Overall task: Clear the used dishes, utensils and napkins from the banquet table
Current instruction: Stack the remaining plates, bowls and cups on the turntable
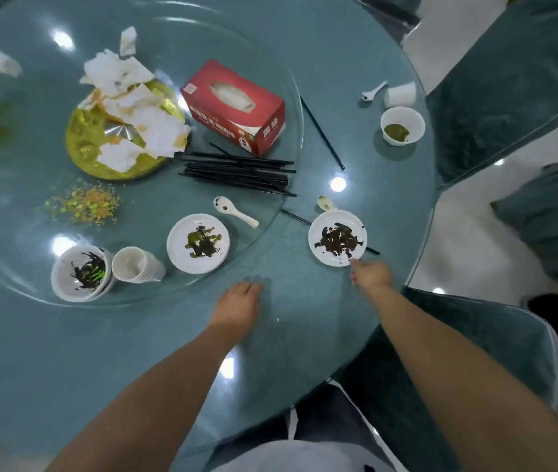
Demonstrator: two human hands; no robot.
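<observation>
On the near right side of the round table [304, 335] my right hand [371, 275] reaches to the small white plate [337, 238], fingertips at its near rim; whether they pinch the rim yet I cannot tell. Left hand [241, 304] lies flat on the tabletop, fingers relaxed, holding nothing. I judge the step as picking up this plate, clearing only part done. Next move calls for a firm pinch on the thin rim and a level lift, since dark saucy scraps sit loose on it and a black chopstick [296, 218] runs under its far side.

Tabletop looks smooth, glossy, teal, with a clear glass turntable [270, 80] on top. On the turntable:
- another white plate [198, 243] with greenish scraps
- a stack of white bowls [81, 272]
- nested paper cups [137, 265]
- a white ceramic spoon [235, 211]
- a bundle of slim black chopsticks [240, 173]
- a red cardboard tissue box [235, 107]
- a shiny gold round tray [100, 144] piled with crumpled stained napkins [134, 107]

Far right, off the turntable: a white bowl [403, 126] with green residue.
</observation>
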